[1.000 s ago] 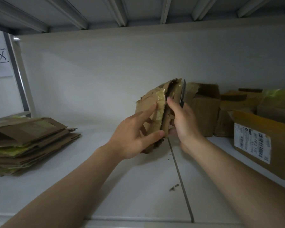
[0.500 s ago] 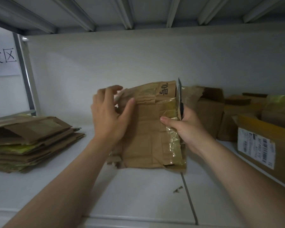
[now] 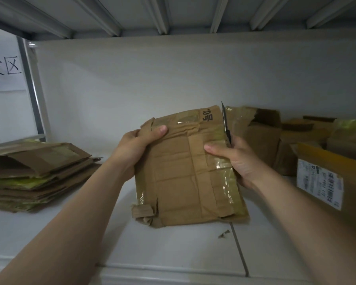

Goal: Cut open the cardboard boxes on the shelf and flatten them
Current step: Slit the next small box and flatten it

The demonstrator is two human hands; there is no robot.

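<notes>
The left hand point(image 3: 136, 149) grips the upper left corner of the flattened box point(image 3: 185, 177), thumb across its face. The right hand point(image 3: 234, 159) pinches the right edge and also holds a knife point(image 3: 225, 124), blade pointing up. The box stands upright mid-frame, its lower edge at or just above the shelf point(image 3: 173, 249). It looks light, thin and floppy along its creases, and slick where tape runs, so edge grips suit it. It is brown and wrinkled, torn at the lower left.
</notes>
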